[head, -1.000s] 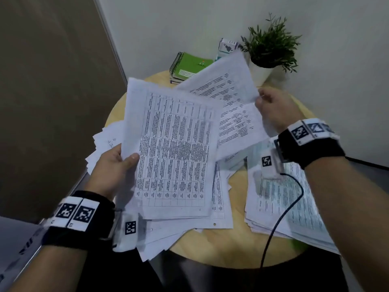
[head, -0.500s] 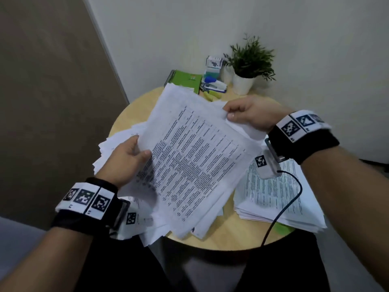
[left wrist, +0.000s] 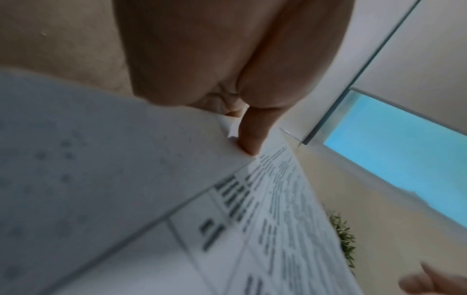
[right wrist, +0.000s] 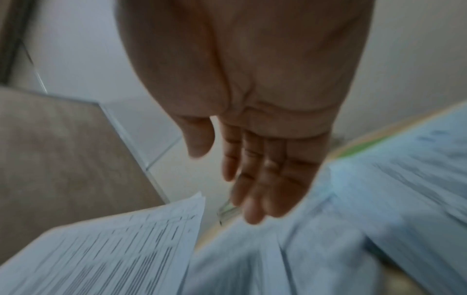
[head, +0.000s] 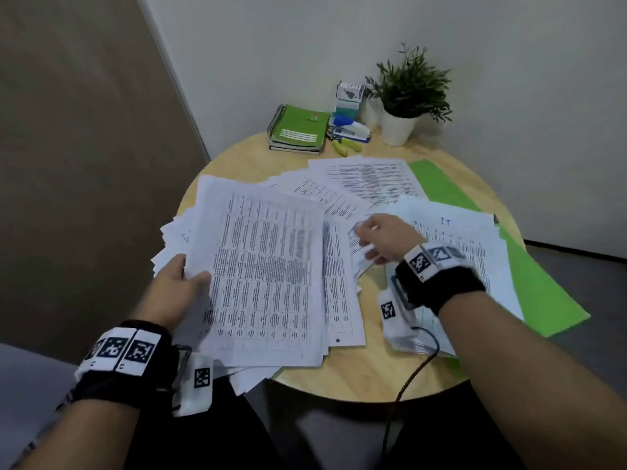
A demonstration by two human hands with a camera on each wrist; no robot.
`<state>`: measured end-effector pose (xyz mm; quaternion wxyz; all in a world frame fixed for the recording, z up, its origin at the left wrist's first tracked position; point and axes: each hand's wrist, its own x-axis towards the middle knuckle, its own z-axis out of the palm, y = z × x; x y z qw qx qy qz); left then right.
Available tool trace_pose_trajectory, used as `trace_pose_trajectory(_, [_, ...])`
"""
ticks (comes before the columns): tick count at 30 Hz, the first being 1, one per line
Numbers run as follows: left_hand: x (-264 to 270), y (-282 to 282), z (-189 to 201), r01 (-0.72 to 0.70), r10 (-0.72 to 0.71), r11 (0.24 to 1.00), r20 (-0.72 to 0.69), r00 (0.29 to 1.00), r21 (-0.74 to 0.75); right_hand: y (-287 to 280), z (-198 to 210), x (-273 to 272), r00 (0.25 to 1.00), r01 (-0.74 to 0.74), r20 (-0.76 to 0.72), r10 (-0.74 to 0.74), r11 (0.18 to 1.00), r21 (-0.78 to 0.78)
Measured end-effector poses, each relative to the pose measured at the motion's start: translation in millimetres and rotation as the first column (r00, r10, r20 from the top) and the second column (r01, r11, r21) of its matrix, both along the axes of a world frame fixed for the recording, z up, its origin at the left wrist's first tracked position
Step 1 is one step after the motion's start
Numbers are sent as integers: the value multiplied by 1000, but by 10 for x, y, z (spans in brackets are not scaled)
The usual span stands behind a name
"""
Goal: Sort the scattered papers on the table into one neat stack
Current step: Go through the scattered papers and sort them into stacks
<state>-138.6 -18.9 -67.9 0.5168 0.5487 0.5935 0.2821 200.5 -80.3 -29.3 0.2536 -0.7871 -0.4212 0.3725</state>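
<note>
Left of the potted plant (head: 412, 96), the left hand (head: 176, 286) pinches a fanned bundle of papers (head: 268, 276), thumb on top, over the near-left of the round table (head: 356, 374). Nearer the plant, loose sheets (head: 369, 178) lie scattered. Below the plant, the right hand (head: 383, 237) hovers with fingers straight, holding nothing, beside a second pile (head: 454, 239) on a green folder (head: 543, 293). The bundle could slide apart (a one-sided grip, edges uneven). Print is too blurred to read; handwritten "IT" is perhaps legible.
</note>
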Motion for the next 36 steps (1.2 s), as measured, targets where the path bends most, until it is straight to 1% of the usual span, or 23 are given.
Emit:
trace_pose_trajectory(1, [-5,-55,45,-15,16,1000,13,1000,-17,-29,-84,-90,994,-52,93,61,994,-94])
trace_pose_trajectory(3, [19,-132,57,-58,63,996,74,995,-71,-78,-252,-306,971,-78,201,127,968,-237])
trace_pose_trajectory(4, [38,-162,51,-68,77,993,95,992,-98,-92,-334,-399,965,-57,232,124,959,-278])
trace_pose_trajectory(6, [56,-180,6,-79,95,988,120,988,-134,-89,-506,-514,963,10,259,70,955,-295])
trace_pose_trajectory(9, [49,-177,-16,-88,109,987,159,981,-132,-78,-639,-545,967,74,255,-9,966,-248])
trace_pose_trajectory(12, [32,-178,-4,-71,91,992,203,975,-106,-123,-656,-487,962,112,260,-79,987,-114])
trace_pose_trajectory(15, [61,-161,42,-50,53,998,119,992,-30,-183,-644,-404,950,121,295,-103,992,-44])
trace_pose_trajectory(17, [98,-149,102,-12,10,1000,101,995,23,-224,-608,-356,948,147,285,-140,989,-1])
trace_pose_trajectory(19, [129,-151,154,27,-35,998,143,989,58,-277,-527,-317,950,189,237,-203,979,79])
trace_pose_trajectory(21, [159,-173,214,39,-46,999,243,969,33,-347,-450,-282,959,204,155,-236,959,196])
trace_pose_trajectory(23, [187,-190,253,46,-42,999,347,937,-3,-437,-387,-262,972,222,10,-236,930,294])
trace_pose_trajectory(24, [216,-198,258,46,-36,999,377,926,-19,-486,-354,-260,966,259,-102,-239,910,325])
trace_pose_trajectory(25, [254,-211,259,37,-20,999,392,920,-36,-534,-331,-258,944,308,-227,-239,885,350])
trace_pose_trajectory(26, [295,-217,244,25,-3,998,401,916,-50,-582,-314,-255,907,359,-351,-234,866,348])
trace_pose_trajectory(27, [346,-226,222,13,12,998,399,917,-60,-623,-309,-253,856,403,-468,-219,849,341])
trace_pose_trajectory(28, [402,-237,186,-1,27,998,387,922,-66,-666,-292,-263,812,428,-548,-202,843,325])
trace_pose_trajectory(29, [463,-256,150,-7,31,998,358,933,-68,-707,-265,-275,784,434,-594,-183,844,314])
trace_pose_trajectory(30, [530,-291,131,6,17,997,325,946,-71,-753,-225,-293,774,427,-611,-167,850,308])
trace_pose_trajectory(32, [660,-372,82,67,-46,995,243,969,-79,-834,-206,-296,757,414,-639,-136,857,307])
trace_pose_trajectory(34, [803,-466,77,104,-87,991,186,979,-82,-916,-212,-269,727,436,-674,-133,847,304])
trace_pose_trajectory(35, [885,-515,93,96,-80,992,173,982,-86,-955,-234,-230,723,459,-673,-153,835,304])
trace_pose_trajectory(36, [975,-563,114,82,-67,993,163,984,-83,-994,-245,-186,739,475,-648,-185,825,305])
